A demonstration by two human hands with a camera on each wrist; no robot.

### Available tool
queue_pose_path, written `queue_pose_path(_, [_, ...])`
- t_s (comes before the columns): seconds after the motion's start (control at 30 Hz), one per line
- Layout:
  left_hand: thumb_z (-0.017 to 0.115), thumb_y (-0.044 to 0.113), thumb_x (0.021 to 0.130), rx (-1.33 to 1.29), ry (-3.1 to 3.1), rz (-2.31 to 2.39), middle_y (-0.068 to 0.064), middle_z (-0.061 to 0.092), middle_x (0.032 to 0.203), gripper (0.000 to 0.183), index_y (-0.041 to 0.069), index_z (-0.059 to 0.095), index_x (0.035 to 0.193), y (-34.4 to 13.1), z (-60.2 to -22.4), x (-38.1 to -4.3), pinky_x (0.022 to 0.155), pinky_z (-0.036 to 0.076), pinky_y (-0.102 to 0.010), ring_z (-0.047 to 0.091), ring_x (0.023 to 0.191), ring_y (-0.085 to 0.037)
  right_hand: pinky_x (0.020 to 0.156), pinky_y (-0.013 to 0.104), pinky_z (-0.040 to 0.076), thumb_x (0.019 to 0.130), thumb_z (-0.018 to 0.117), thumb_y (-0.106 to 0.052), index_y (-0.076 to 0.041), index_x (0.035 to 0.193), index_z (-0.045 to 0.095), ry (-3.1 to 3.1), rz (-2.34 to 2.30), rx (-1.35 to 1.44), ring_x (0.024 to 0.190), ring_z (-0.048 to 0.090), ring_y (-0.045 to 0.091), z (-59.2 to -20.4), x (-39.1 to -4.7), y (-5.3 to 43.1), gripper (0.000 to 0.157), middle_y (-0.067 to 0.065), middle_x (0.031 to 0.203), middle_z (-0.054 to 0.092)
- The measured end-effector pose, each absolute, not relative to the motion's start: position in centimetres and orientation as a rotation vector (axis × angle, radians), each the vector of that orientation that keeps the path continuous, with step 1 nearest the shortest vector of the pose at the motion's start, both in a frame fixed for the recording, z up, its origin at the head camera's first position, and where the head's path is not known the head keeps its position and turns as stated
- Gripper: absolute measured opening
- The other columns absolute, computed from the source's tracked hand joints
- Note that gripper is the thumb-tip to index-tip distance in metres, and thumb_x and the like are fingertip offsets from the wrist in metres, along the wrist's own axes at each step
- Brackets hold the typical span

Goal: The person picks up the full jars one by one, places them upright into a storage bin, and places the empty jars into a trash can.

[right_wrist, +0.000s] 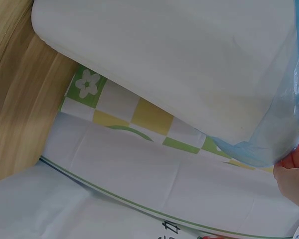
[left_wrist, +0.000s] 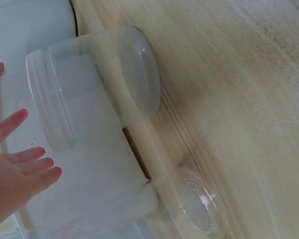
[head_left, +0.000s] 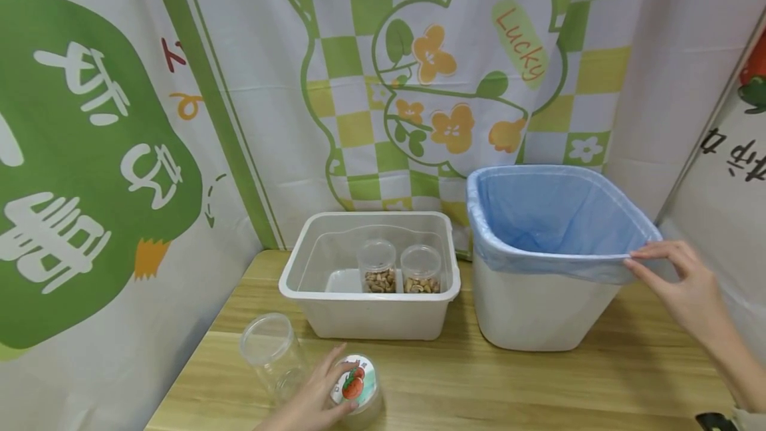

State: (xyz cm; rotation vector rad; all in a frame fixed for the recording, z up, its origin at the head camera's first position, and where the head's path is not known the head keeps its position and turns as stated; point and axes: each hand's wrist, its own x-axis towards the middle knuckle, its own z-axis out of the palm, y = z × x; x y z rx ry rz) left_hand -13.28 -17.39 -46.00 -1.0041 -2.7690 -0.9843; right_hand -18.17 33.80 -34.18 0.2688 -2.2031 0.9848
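My left hand (head_left: 314,396) is beside a clear plastic jar (left_wrist: 97,82) whose lid (head_left: 359,383) bears a tomato picture. In the head view its fingertips overlap the lid; in the left wrist view the fingers (left_wrist: 30,168) are spread and extended next to it. A second clear jar (head_left: 276,359), with nothing in it, stands to the left of that hand. My right hand (head_left: 682,278) pinches the blue bag (head_left: 550,265) between thumb and fingers at the right front corner of the white bin (head_left: 538,311), which the bag lines and overhangs.
Behind the jars stands a white tub (head_left: 371,318) holding two clear containers, one of nuts (head_left: 380,279) and another of nuts (head_left: 421,283). The wooden table (head_left: 467,391) meets a patterned curtain (head_left: 371,65) at the back and printed fabric (head_left: 90,165) on the left.
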Motion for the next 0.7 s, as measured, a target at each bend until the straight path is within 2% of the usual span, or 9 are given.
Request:
queue_pose_path(0.47, [0.065,0.033,0.077,-0.950,-2.878,-1.041,-0.034,0.026,0.130,0.055,0.002,0.045,0.118,-17.9,-47.0,-13.7,0.074,0.030,-0.071,0.027,0.112,-0.058,0.083,0.001,0.029,0.067,0.067,0.015,0.006,0.083,0.059,-2.152,0.982,0.306,0.092,0.043,-0.007,-34.4,-18.3,33.7,0.020,-0.018,0.093,0.050])
queue_pose_path(0.7, [0.069,0.030,0.075,-0.903,-2.880,-1.085,-0.036,0.029,0.127,0.049,0.003,0.047,0.109,-17.6,-47.3,-14.0,0.075,0.034,-0.068,0.030,0.110,-0.058,0.084,0.001,0.029,0.068,0.067,0.014,0.006,0.084,0.059,-2.156,1.000,0.310,0.094,0.043,-0.007,-34.3,-18.3,33.7,0.019,-0.016,0.093,0.051])
